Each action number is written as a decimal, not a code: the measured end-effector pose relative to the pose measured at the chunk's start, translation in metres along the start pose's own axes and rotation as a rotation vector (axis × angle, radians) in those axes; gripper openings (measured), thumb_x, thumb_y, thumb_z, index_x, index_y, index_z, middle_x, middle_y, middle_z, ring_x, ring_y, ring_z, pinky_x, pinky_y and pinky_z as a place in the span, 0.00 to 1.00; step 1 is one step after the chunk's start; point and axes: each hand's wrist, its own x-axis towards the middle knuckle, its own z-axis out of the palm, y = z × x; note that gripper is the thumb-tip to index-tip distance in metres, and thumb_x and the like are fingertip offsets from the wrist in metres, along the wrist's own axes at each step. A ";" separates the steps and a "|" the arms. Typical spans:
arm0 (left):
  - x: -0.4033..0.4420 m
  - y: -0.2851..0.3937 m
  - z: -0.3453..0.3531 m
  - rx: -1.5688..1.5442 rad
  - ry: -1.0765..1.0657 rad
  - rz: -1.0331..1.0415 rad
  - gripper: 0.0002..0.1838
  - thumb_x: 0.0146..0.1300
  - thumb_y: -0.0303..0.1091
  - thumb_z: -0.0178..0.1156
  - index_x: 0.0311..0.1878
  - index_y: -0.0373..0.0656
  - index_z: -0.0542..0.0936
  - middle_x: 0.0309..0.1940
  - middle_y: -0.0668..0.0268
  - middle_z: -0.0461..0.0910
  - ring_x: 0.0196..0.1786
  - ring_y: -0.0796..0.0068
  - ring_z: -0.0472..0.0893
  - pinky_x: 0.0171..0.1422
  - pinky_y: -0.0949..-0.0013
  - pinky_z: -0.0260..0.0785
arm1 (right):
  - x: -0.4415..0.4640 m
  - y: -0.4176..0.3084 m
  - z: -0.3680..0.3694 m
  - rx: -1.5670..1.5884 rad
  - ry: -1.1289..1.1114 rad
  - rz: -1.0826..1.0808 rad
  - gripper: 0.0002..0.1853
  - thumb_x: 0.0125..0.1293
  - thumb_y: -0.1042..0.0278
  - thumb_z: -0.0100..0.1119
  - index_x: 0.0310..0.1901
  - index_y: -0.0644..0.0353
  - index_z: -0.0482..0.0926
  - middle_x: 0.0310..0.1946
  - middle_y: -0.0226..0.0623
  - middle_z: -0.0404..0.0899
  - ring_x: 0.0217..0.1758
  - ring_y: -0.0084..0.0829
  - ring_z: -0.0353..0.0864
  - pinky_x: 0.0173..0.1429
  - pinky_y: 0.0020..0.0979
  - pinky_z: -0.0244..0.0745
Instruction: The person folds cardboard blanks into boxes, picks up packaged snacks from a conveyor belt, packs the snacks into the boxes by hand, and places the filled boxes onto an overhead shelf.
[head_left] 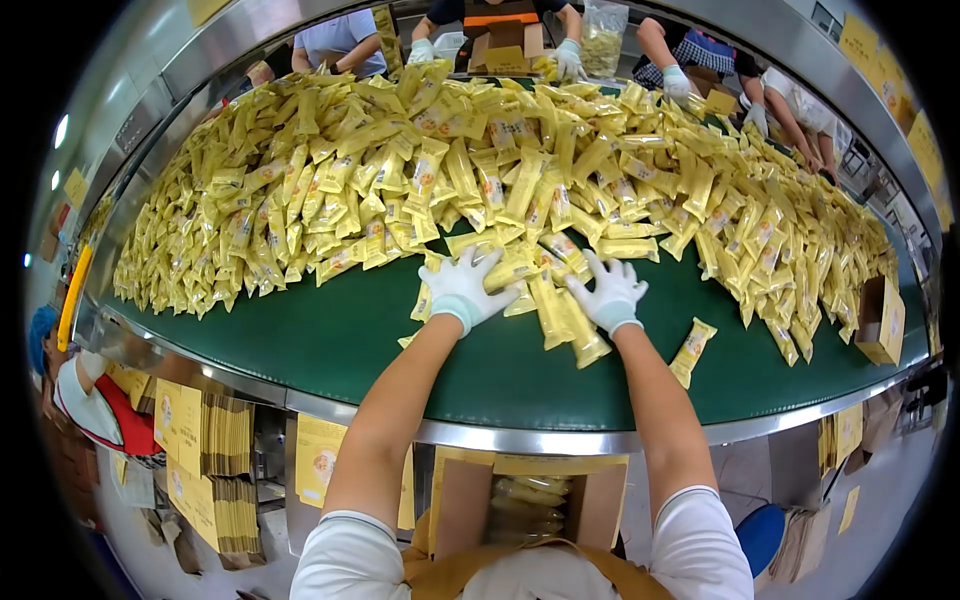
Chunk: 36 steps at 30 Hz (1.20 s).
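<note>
White gloves cover both my hands, which rest over the near edge of a large heap of yellow wrapped packets (524, 185) on a green belt (500, 385). My left hand (468, 288) has its fingers spread on packets at the heap's front. To its right, my right hand (609, 292) also has spread fingers, touching packets beside it. Between the hands, several packets (553, 312) point toward me. One loose packet (692, 350) lies apart on the belt, right of my right forearm. Below the belt's edge, an open box (464, 508) in front of me holds stacked packets.
Across the belt are co-workers' gloved hands (568, 60) and an open box (497, 40). A small carton (881, 320) stands at the belt's right end. Flattened cartons (228, 435) are stacked below left, near a person in a red apron (128, 418). A metal rim (540, 438) edges the belt.
</note>
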 end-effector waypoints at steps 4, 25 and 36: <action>-0.031 -0.002 -0.006 0.037 -0.029 0.150 0.42 0.55 0.72 0.58 0.73 0.70 0.70 0.73 0.63 0.66 0.69 0.58 0.72 0.70 0.33 0.52 | -0.034 -0.002 0.005 0.010 0.040 -0.119 0.42 0.61 0.26 0.54 0.73 0.40 0.68 0.72 0.44 0.68 0.78 0.59 0.55 0.75 0.72 0.43; -0.197 -0.084 0.045 -0.095 0.238 0.179 0.35 0.52 0.47 0.75 0.63 0.49 0.76 0.52 0.59 0.75 0.57 0.55 0.74 0.63 0.54 0.64 | -0.121 0.164 -0.028 0.046 0.265 0.240 0.25 0.54 0.69 0.65 0.57 0.58 0.77 0.47 0.50 0.77 0.50 0.54 0.79 0.55 0.47 0.78; -0.101 0.013 0.011 -0.479 0.027 -0.081 0.31 0.58 0.46 0.71 0.59 0.37 0.76 0.52 0.49 0.79 0.55 0.50 0.81 0.62 0.57 0.74 | -0.127 0.087 -0.033 0.019 0.113 -0.742 0.16 0.59 0.81 0.55 0.47 0.51 0.79 0.45 0.35 0.82 0.59 0.44 0.78 0.75 0.46 0.61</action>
